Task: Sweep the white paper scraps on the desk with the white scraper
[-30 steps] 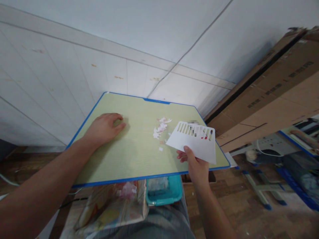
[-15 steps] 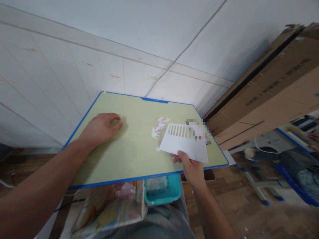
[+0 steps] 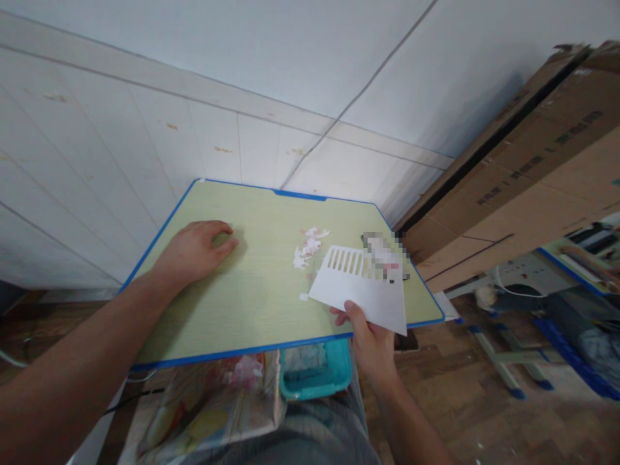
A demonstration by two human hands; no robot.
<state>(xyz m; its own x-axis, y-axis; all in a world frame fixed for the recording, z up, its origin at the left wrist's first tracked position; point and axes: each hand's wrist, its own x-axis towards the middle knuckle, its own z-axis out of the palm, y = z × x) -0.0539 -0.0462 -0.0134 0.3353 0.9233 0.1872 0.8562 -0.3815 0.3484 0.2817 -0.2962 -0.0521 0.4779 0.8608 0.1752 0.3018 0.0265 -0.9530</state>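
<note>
My right hand [image 3: 372, 345] grips the near edge of a white paper sheet [image 3: 365, 298], thumb on top. A row of long slots is cut through the sheet's far part, and it is held tilted over the right side of the table. My left hand [image 3: 197, 252] rests on the left part of the tabletop [image 3: 247, 284], fingers curved and thumb apart, holding nothing. Between the hands lies a small heap of torn white and pinkish paper scraps [image 3: 310, 247]. Beyond the sheet, a pixelated object [image 3: 380, 247] lies near the right edge; its kind cannot be made out.
Blue edging [image 3: 232, 354] runs round the table, whose back faces a white wall [image 3: 261, 145]. Large cardboard boxes [image 3: 513, 168] lean at the right. Below the near edge are a teal plastic basket [image 3: 317, 391] and a patterned bag [image 3: 223, 413]. A grey cable [image 3: 358, 93] runs down the wall.
My right hand has drawn the paper sheet slightly toward me and tilted it, uncovering a small white scrap at its left corner. My left hand stays where it was.
</note>
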